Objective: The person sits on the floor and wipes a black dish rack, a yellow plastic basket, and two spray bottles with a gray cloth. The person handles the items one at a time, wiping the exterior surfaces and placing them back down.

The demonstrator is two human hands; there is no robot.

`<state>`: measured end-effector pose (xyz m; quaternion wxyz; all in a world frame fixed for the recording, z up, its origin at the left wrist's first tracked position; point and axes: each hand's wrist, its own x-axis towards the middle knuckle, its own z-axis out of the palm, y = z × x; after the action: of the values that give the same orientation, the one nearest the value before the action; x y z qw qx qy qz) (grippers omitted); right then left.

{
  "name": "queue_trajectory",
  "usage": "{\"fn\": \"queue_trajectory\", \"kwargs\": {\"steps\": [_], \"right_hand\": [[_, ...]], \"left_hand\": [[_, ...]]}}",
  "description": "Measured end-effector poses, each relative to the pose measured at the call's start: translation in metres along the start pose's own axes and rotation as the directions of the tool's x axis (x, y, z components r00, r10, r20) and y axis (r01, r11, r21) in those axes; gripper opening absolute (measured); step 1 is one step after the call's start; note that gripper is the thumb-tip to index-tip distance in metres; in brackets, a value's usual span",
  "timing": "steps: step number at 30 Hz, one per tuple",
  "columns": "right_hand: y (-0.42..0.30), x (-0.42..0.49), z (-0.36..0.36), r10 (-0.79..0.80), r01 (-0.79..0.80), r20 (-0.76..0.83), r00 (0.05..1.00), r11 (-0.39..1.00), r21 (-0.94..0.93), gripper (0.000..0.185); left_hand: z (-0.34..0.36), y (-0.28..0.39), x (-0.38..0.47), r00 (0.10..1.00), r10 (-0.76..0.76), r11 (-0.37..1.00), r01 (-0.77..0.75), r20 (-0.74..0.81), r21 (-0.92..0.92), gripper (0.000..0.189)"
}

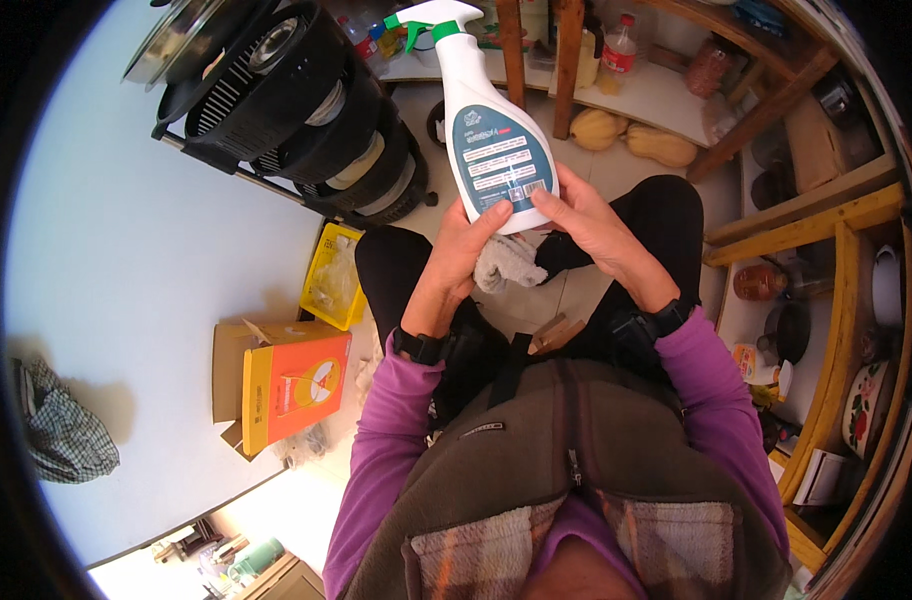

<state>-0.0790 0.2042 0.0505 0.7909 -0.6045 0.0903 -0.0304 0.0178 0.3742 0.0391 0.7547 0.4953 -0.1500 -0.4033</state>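
Observation:
A white plastic spray bottle (474, 82) with a green and white trigger head is held up between both hands, its teal printed label facing me. My left hand (463, 244) grips the lower left side of the bottle, thumb on the label, with a light grey cloth (504, 264) hanging under the bottle beside the palm; which fingers hold the cloth is hidden. On the lower right side, my right hand (594, 225) closes around the bottle's base, its thumb by the barcode.
A black tiered rack (253, 112) stands at upper left, near a yellow basket (336, 277) and an orange cardboard box (298, 390). Wooden shelving (838, 300) with bottles and pots curves along the right. Squashes (662, 145) lie under a shelf at the top.

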Motion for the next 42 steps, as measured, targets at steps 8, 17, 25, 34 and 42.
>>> {"fn": "queue_trajectory", "kwargs": {"steps": [8,17,25,34,42], "right_hand": [[0.003,-0.004,0.024,-0.222,0.234,-0.096,0.970,0.963,0.132,0.057],[-0.008,-0.006,0.033,-0.934,0.424,-0.102,0.343,0.251,-0.870,0.058],[-0.006,-0.023,0.038,-0.917,0.314,0.181,0.355,-0.066,-0.947,0.042],[0.021,-0.060,0.046,-0.846,0.534,-0.192,0.498,0.473,-0.701,0.041],[0.043,-0.046,0.055,-0.704,0.390,-0.087,0.705,0.486,-0.782,0.043]], "left_hand": [[0.016,0.011,-0.003,0.949,0.314,0.905,-0.295,-0.016,0.308,0.053],[0.040,0.026,-0.025,0.916,0.395,0.883,-0.401,0.077,0.242,0.075],[0.059,0.019,-0.022,0.919,0.368,0.929,-0.370,-0.144,0.008,0.055],[0.039,0.015,-0.018,0.929,0.321,0.947,-0.314,-0.185,0.066,0.046],[0.029,0.001,-0.005,0.942,0.258,0.962,-0.272,-0.216,-0.036,0.042]]}}
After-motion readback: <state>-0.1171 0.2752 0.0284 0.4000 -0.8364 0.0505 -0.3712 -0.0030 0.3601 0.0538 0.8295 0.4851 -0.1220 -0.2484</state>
